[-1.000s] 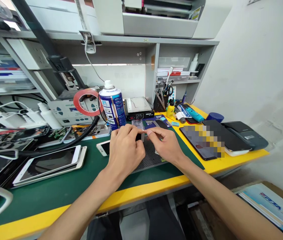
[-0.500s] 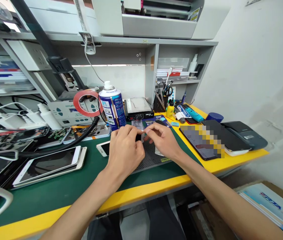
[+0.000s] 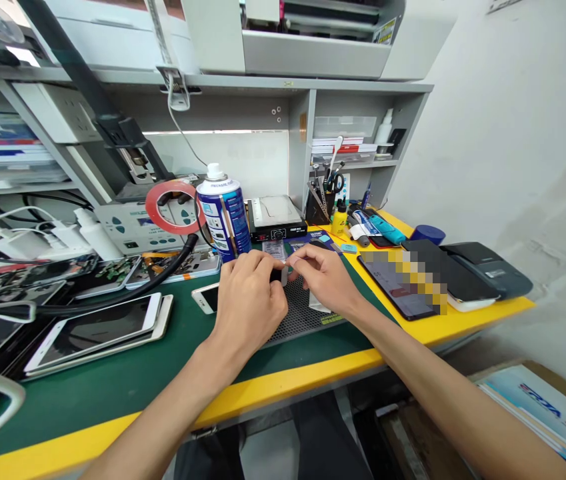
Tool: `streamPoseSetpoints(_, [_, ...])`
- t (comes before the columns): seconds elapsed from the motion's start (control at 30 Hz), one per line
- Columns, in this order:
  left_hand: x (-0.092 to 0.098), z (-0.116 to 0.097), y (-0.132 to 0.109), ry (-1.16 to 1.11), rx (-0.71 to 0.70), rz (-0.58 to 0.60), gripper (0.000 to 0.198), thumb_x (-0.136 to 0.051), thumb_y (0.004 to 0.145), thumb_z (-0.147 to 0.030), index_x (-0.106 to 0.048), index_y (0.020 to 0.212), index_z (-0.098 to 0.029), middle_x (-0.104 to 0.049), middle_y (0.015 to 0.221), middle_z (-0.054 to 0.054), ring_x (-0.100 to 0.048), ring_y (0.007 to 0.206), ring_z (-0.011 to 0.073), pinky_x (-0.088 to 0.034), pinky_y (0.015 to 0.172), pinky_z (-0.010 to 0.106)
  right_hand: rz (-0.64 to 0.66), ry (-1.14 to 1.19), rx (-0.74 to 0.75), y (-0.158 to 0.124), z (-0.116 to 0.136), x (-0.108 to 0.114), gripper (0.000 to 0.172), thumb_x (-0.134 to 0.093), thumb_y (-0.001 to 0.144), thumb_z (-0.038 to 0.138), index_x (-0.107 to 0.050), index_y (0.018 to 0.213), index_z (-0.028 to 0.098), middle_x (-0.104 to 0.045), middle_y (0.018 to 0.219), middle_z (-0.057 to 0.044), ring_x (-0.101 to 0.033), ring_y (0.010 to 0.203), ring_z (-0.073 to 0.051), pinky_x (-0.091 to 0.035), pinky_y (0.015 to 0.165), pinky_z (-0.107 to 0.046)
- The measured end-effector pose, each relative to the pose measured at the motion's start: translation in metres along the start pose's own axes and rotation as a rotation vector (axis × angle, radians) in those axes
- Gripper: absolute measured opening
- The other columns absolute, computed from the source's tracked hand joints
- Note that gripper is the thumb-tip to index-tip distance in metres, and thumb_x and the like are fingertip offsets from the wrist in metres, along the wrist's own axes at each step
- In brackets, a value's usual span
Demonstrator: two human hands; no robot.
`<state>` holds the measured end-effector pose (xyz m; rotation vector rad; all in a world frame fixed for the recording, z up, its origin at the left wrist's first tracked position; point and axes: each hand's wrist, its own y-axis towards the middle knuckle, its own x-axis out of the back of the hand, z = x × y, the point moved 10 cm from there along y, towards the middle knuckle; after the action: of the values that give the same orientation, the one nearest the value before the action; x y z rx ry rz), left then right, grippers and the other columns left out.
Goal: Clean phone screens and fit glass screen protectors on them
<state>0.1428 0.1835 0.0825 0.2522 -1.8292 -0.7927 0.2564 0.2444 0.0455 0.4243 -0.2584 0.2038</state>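
A white-framed smartphone lies crosswise over the dark perforated mat, its middle hidden under my left hand. The fingers of that hand curl round the phone, and its index finger reaches to the phone's right end. At that same end, my right hand pinches thumb and forefinger together. Whatever lies between those fingertips is too small or hidden to make out. Both hands' fingertips nearly meet there. Under the right wrist lies a small whitish piece, partly covered.
A blue spray can stands just behind my left hand. Stacked phones and a black hose lie left. On the right are a dark phone, a yellow bottle and a tool holder. A heating plate sits behind.
Both hands keep almost the same pose at the phone's right end, with only slight finger movement. The whole view has shifted very slightly.
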Motion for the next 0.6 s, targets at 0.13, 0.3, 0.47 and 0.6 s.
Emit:
streamPoseSetpoints(0.13, [0.0001, 0.0008, -0.0001, 0.002, 0.006, 0.001, 0.031, -0.046, 0.079, -0.006, -0.067, 0.099, -0.018, -0.068, 0.102, 0.006, -0.061, 0.098, 0.0264, -0.040, 0.080, 0.041, 0.001, -0.007, -0.002, 0.0014, -0.0003, 0.0002, 0.015, -0.056, 0.090, 0.026, -0.067, 0.082, 0.019, -0.067, 0.071, 0.000, -0.059, 0.062, -0.014, -0.044, 0.057, -0.026])
streamPoseSetpoints(0.3, [0.0011, 0.0005, -0.0010, 0.009, 0.007, 0.007, 0.031, -0.046, 0.079, -0.006, -0.066, 0.099, -0.019, -0.069, 0.102, 0.006, -0.061, 0.097, 0.0264, -0.040, 0.080, 0.041, 0.002, -0.010, 0.003, 0.0018, -0.0002, -0.0001, 0.015, -0.056, 0.090, 0.025, -0.068, 0.082, 0.020, -0.067, 0.071, 0.000, -0.061, 0.065, -0.015, -0.043, 0.057, -0.026])
streamPoseSetpoints(0.47, [0.0006, 0.0000, 0.0000, 0.016, 0.013, 0.022, 0.030, -0.045, 0.080, -0.006, -0.065, 0.098, -0.019, -0.069, 0.103, 0.007, -0.061, 0.098, 0.0266, -0.040, 0.080, 0.040, 0.001, -0.012, 0.001, 0.0023, 0.0004, 0.0000, 0.015, -0.056, 0.089, 0.025, -0.068, 0.082, 0.020, -0.067, 0.071, 0.000, -0.061, 0.064, -0.015, -0.044, 0.057, -0.026])
streamPoseSetpoints(0.6, [-0.0005, -0.0001, 0.0008, 0.019, 0.015, 0.028, 0.030, -0.046, 0.080, -0.006, -0.065, 0.098, -0.019, -0.069, 0.103, 0.007, -0.061, 0.098, 0.0266, -0.040, 0.081, 0.041, 0.003, -0.010, 0.003, 0.0029, 0.0011, -0.0005, 0.015, -0.055, 0.089, 0.025, -0.067, 0.081, 0.020, -0.067, 0.070, 0.000, -0.061, 0.064, -0.016, -0.044, 0.056, -0.026])
